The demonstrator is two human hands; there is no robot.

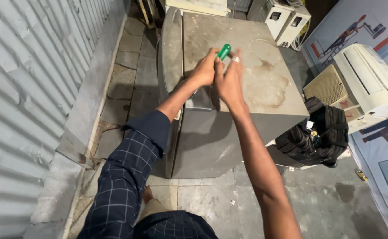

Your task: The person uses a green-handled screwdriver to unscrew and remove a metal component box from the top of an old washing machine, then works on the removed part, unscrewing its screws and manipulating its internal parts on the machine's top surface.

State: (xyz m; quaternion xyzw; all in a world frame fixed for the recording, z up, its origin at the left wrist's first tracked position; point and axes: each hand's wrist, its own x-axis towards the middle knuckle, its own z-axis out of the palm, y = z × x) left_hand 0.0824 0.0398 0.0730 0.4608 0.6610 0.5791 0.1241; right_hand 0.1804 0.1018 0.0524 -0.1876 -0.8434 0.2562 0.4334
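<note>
Head view, looking down. Both hands met above the grey metal cabinet (242, 75), a boxy appliance lying on its side on the stone-slab floor (211, 203). The left hand (205, 71) was clenched around the lower part of a green-handled tool (223, 51), whose green end stood up and tilted to the right above the knuckles; the working end was hidden behind the hands, so its kind could not be told. The right hand (229, 82) was raised just beside the left, its fingers reaching up to the green handle and touching it; a pale ring (235, 59) showed on one finger. Whether the right hand fully gripped the tool could not be told. The left arm wore a dark checked sleeve (123, 177), rolled to below the elbow; the right forearm was bare.

The cabinet's top face bore a large pale stain (265, 84) to the right of the hands. A dark striped bag (318, 132) rested against the cabinet's right lower corner. Further right lay a white air-conditioner unit (371, 79) and a beige grille (326, 86), on a printed banner (380, 155). White boxes (287, 20) stood beyond the cabinet. A corrugated metal wall (30, 88) ran along the left side.
</note>
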